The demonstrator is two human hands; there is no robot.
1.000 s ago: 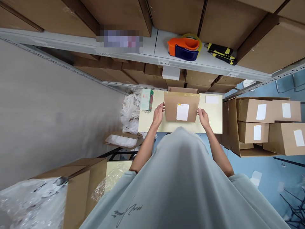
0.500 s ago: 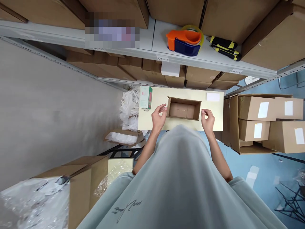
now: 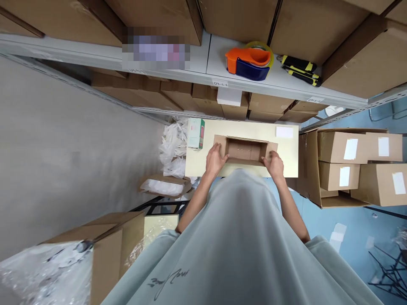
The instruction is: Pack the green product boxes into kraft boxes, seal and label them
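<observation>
Contact is new: left hand [image 3: 216, 159] and right hand [image 3: 274, 164], free before, now each cover one carton [image 3: 244, 149] side flap, grip unclear

An open box [image 3: 244, 149] sits on the table [image 3: 286, 163], a small carton [image 3: 196, 133] to its left, a tape dispenser [image 3: 249, 62] on the shelf [image 3: 203, 63] above.

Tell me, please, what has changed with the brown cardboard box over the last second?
The small brown cardboard box, first held with its white-labelled face toward the camera, was turned open side up on the cream table and briefly let go. Now the left hand and right hand rest on its side flaps, spread outward. The green-and-white carton, loose white label and orange-and-blue tape dispenser stayed put.
</observation>
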